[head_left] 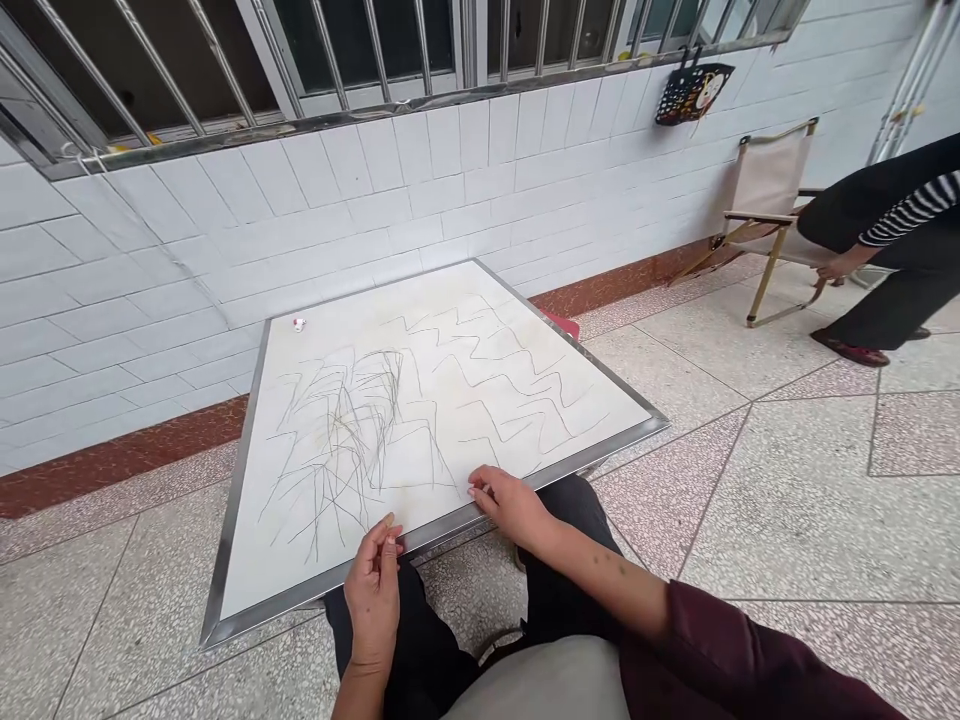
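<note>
Here on the table, a white square top with a metal rim (251, 570), lie the thin dark wiry strands (345, 415), densely tangled towards the left edge and spread in loose zigzags towards the right edge. Both bare hands are at the near edge, and this looks like fine fingertip handling of single strands; anything so thin calls for a light, precise pinch.

The right hand (514, 510) is over the top, its grip nearly closed, thumb and forefinger almost meeting beside a strand end; whether they have hold of it, I can't tell. The left hand (373, 600) is at the rim, thumb and forefinger drawn close, and anything between them is too small to make out.

Up by the far left corner sits a small pink-and-white item (299, 324). Beyond the right edge, a person in a striped sleeve (911, 210) bends beside a beige folding chair (772, 175).
</note>
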